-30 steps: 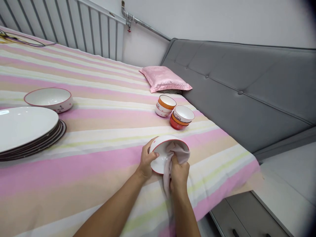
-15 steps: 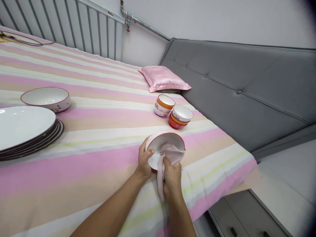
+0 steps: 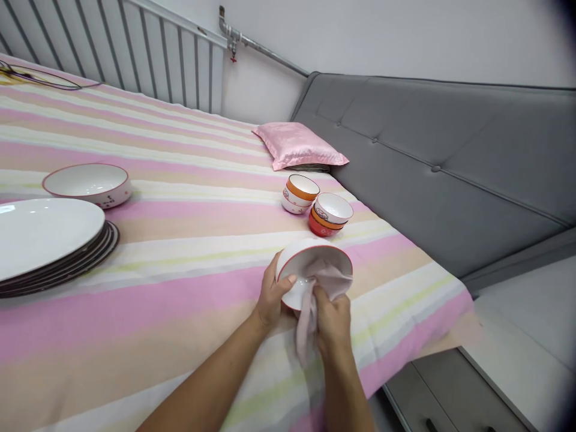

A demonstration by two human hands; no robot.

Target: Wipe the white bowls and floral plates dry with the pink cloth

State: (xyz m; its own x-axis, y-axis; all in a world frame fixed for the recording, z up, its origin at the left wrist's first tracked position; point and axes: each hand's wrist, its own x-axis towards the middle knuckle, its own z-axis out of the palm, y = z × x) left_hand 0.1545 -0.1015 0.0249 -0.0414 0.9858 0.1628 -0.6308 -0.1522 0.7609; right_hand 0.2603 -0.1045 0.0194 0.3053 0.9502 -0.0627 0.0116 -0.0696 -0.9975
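A white bowl (image 3: 292, 294) with a red rim is tilted toward me above the striped bed sheet. My left hand (image 3: 272, 294) grips its left side, thumb over the rim on the inside and fingers around the outside. A pale pink cloth (image 3: 332, 281) lies bunched inside the bowl, one end hanging down below it. My right hand (image 3: 333, 321) is closed on that cloth at the bowl's lower right rim; some of its fingers are hidden. Just beyond stand two small stacks of bowls, one topped by an orange-banded bowl (image 3: 303, 187), the other by a white bowl (image 3: 333, 207).
At the left, a white oval plate (image 3: 49, 234) tops a stack of dark-edged plates, with a wide red-rimmed bowl (image 3: 87, 180) behind. A pink pillow (image 3: 299, 145) lies near the grey headboard (image 3: 432, 144). The bed sheet's edge (image 3: 418, 351) drops toward a cabinet at the right.
Both hands, with the bowl and cloth, have shifted a little to the right. The stacked bowls and plates rest where they were; the view has moved slightly.
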